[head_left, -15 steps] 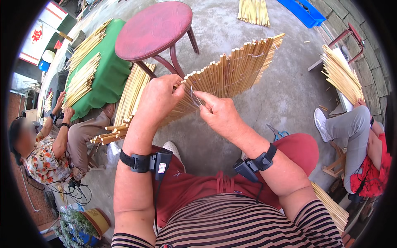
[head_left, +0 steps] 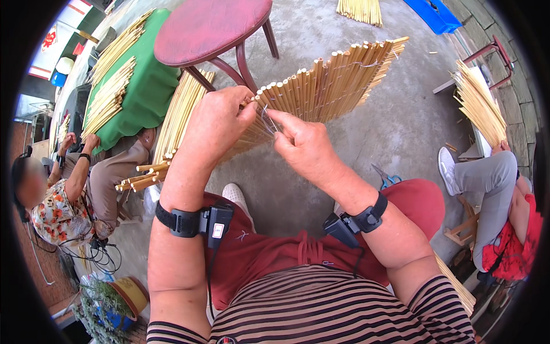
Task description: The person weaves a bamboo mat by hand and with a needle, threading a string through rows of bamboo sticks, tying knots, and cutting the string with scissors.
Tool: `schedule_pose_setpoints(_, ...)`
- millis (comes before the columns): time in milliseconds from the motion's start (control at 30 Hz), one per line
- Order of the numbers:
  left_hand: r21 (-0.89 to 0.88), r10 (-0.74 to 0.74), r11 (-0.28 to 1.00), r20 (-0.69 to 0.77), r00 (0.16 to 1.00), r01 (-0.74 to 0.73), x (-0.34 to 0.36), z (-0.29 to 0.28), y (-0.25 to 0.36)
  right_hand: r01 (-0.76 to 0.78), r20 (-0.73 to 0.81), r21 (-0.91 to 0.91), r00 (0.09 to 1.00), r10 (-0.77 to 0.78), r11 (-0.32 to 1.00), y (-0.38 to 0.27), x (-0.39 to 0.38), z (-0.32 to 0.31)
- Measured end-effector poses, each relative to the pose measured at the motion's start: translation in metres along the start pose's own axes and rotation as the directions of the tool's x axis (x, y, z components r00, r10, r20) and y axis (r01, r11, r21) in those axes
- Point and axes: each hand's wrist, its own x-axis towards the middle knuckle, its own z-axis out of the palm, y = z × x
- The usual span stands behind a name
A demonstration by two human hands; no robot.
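Note:
A mat [head_left: 338,77] of pale yellow reed-like sticks, strung side by side with thin thread, slants up and away to the right. My left hand [head_left: 209,126] is closed on the near edge of the mat, thumb and fingers pinching at the stick ends. Right beside it, my right hand [head_left: 309,143] pinches a thin, needle-like metal piece [head_left: 270,121] between thumb and forefinger. Its tip points toward the mat's edge, near the left fingertips. Fine thread seems to run there, too small to make out clearly. Part of the mat passes behind both hands.
A red round stool [head_left: 212,28] stands just beyond my left hand. Blue-handled scissors [head_left: 391,180] lie on the floor near my right knee. Sticks are piled on a green-covered table [head_left: 146,74] at left. Two people sit left and right, handling sticks. A potted plant [head_left: 100,304] stands lower left.
Both hands and the near edge of the mat sit slightly higher in view. My grip looks the same. The person at left has shifted their hands a little.

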Motion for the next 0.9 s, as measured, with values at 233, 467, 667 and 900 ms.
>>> schedule_pose_setpoints(233, 0.027, -0.010, 1.000, 0.003, 1.000, 0.010, -0.001, -0.002, 0.006, -0.005, 0.002, -0.013, 1.000, 0.005, 1.000, -0.004, 0.000, -0.002)
schedule_pose_setpoints(467, 0.017, -0.067, 0.998, 0.031, 0.997, 0.066, 0.000, -0.004, 0.009, 0.010, -0.013, -0.024, 1.000, -0.011, 1.000, -0.001, -0.002, -0.003)
schedule_pose_setpoints(667, 0.031, -0.016, 0.999, 0.018, 1.000, 0.015, -0.001, -0.004, 0.005, -0.004, -0.007, -0.014, 1.000, 0.004, 1.000, -0.002, -0.002, -0.002)
schedule_pose_setpoints(900, -0.040, -0.059, 0.997, 0.036, 0.998, 0.061, -0.002, -0.003, 0.006, -0.001, -0.013, 0.015, 1.000, 0.002, 1.000, 0.001, -0.003, -0.001)
